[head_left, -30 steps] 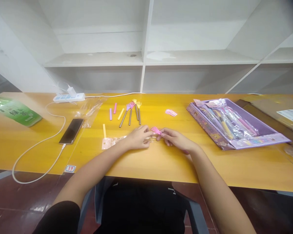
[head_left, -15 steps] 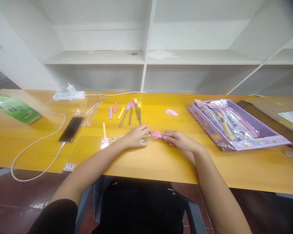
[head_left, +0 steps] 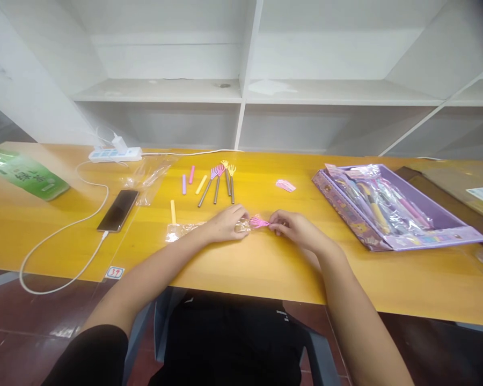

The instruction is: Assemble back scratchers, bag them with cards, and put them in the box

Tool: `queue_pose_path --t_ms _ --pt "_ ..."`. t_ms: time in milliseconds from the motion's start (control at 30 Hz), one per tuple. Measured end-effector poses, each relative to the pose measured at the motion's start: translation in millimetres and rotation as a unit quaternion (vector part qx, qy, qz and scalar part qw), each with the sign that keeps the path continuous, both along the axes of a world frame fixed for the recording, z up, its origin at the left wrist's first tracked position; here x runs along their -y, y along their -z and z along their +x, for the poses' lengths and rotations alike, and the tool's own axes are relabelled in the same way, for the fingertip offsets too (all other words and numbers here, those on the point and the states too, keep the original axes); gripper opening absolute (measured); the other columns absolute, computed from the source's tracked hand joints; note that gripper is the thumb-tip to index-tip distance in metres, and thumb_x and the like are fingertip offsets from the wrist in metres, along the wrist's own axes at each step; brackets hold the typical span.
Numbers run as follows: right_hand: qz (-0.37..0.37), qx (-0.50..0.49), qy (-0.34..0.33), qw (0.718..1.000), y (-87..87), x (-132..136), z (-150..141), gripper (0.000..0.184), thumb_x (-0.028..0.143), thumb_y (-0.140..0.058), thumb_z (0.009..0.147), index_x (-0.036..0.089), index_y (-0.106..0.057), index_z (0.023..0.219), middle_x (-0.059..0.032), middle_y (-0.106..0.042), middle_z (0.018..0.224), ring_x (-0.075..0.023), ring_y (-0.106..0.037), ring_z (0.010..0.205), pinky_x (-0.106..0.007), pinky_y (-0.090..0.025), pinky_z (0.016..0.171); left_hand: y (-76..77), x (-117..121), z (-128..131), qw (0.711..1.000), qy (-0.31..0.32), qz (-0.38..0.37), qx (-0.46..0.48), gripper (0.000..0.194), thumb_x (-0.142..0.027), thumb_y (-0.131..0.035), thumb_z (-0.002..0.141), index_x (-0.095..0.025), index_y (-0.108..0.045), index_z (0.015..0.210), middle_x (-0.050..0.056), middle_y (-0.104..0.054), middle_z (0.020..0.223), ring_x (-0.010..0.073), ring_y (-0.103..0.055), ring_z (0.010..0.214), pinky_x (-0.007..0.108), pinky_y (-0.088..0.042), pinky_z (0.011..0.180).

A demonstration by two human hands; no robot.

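Midway between the bench's (head_left: 273,273) front and back edges, the left hand (head_left: 228,223) holds a clear sleeve (head_left: 180,231) and the right hand (head_left: 290,227) pinches the pink claw (head_left: 259,222), seemingly partway into it. Wrapped pieces (head_left: 380,201) lie in the tray (head_left: 467,235); nearer the back edge, four claws (head_left: 220,169) and four tubes (head_left: 184,184) remain unwrapped.

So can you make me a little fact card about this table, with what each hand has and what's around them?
Left hand: on the clear plastic bag
Right hand: pinching one end of the pink hand-shaped scratcher
Metal-rod scratchers: four; two yellow, one pink, one purple
Short sticks: four; two yellow, one pink, one purple
Left side: smartphone with white cable plugged in, green-labelled bottle, power strip
Right side: purple box holding plastic-wrapped packs
Number sticker: 39
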State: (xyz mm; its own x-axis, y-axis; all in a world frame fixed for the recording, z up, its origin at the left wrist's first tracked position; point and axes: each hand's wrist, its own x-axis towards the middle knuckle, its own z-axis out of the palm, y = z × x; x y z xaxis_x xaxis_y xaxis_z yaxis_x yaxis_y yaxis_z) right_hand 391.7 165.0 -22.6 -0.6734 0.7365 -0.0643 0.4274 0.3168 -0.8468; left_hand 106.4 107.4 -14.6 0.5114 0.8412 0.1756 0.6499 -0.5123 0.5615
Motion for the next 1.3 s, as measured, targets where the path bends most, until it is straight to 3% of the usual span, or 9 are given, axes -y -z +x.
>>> queue_pose_path --t_ms 233,400,767,1000,1167,1300 --pt "0.133 -0.032 -0.007 0.991 -3.7 -1 -3 0.023 0.045 -0.064 0.100 0.025 -0.071 0.093 -0.0096 -0.068 0.099 -0.0260 -0.063 0.088 -0.040 -0.050 0.082 -2.7 2 3 1.000 0.011 0.005 0.016 0.027 -0.028 -0.071 0.090 -0.019 -0.060 0.113 0.010 -0.065 0.111 0.0243 -0.064 0.103 0.038 -0.054 0.093" --pt "0.136 -0.049 -0.005 0.989 -4.4 1 -4 0.022 0.045 -0.064 0.101 0.025 -0.071 0.093 -0.0094 -0.066 0.097 -0.0257 -0.062 0.088 -0.041 -0.050 0.083 -6.0 6 8 0.999 0.001 0.018 0.028 0.026 -0.029 -0.069 0.095 -0.018 -0.061 0.117 0.010 -0.066 0.110 0.0229 -0.065 0.102 0.036 -0.055 0.092" --pt "0.120 -0.044 -0.011 0.992 -11.7 7 -7 0.026 0.048 -0.064 0.101 0.024 -0.073 0.094 -0.0097 -0.068 0.095 -0.0242 -0.062 0.085 -0.038 -0.050 0.078 4.2 7 5 0.999 -0.026 0.020 0.042 0.036 -0.032 -0.075 0.096 -0.019 -0.060 0.126 0.010 -0.072 0.118 0.0229 -0.070 0.110 0.039 -0.057 0.099" --pt "0.157 -0.046 -0.022 0.986 -8.2 6 -8 0.024 0.044 -0.062 0.104 0.024 -0.072 0.095 -0.0079 -0.068 0.095 -0.0234 -0.064 0.084 -0.038 -0.053 0.077 5.8 7 6 0.999 -0.020 0.009 0.049 0.034 -0.039 -0.073 0.098 -0.019 -0.061 0.123 0.010 -0.074 0.115 0.0230 -0.072 0.106 0.039 -0.058 0.097" --pt "0.161 -0.040 -0.021 0.986 -3.6 3 -7 0.019 0.040 -0.061 0.105 0.025 -0.072 0.097 -0.0074 -0.070 0.099 -0.0235 -0.066 0.086 -0.038 -0.054 0.077 2.3 7 4 1.000 -0.018 0.017 -0.015 0.041 -0.027 -0.075 0.093 -0.019 -0.060 0.130 0.012 -0.071 0.121 0.0270 -0.068 0.113 0.042 -0.057 0.098" --pt "0.162 -0.039 -0.018 0.986 -3.2 3 -4 0.019 0.040 -0.061 0.105 0.025 -0.072 0.098 -0.0079 -0.070 0.099 -0.0242 -0.067 0.087 -0.040 -0.055 0.079 -2.6 6 1 1.000 -0.010 0.006 -0.006 0.032 -0.022 -0.069 0.094 -0.019 -0.062 0.126 0.011 -0.071 0.119 0.0257 -0.068 0.112 0.041 -0.057 0.099"
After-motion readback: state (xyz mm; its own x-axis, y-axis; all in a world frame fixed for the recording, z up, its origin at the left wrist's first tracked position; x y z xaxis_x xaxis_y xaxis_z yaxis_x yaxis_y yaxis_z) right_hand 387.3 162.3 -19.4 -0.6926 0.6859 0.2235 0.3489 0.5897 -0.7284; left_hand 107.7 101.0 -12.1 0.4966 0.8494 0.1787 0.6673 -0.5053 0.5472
